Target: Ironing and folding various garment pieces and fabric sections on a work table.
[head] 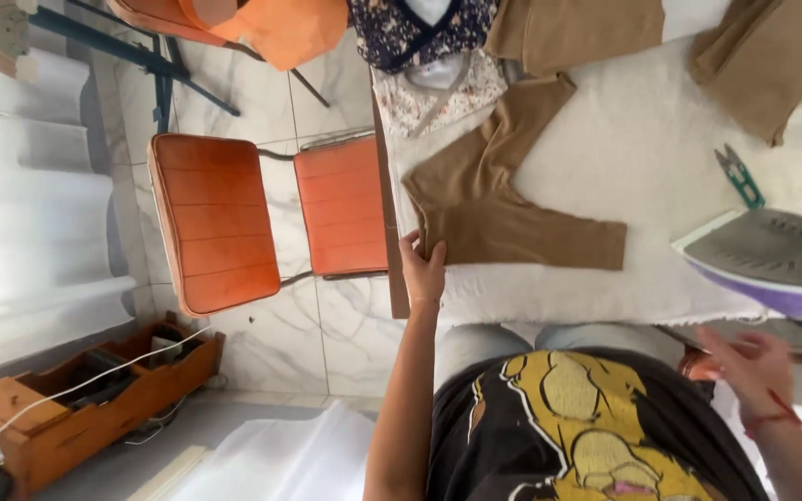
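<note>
Left hand (422, 269) pinching the corner of a brown garment (494, 209) on the padded white table (642, 139).

Right hand (749, 366) is open, low beside an upturned iron (772, 255); green snips (740, 176) lie just past it. More folded brown cloth (763, 56) and floral tops (429, 56) farther back, orange chair (262, 218) on marble floor tiles.

The right hand (749, 366) is motion-blurred, so its grip cannot be told. The iron (772, 260) is cut by the right edge. Folded clothes (568, 28) run off the top.
</note>
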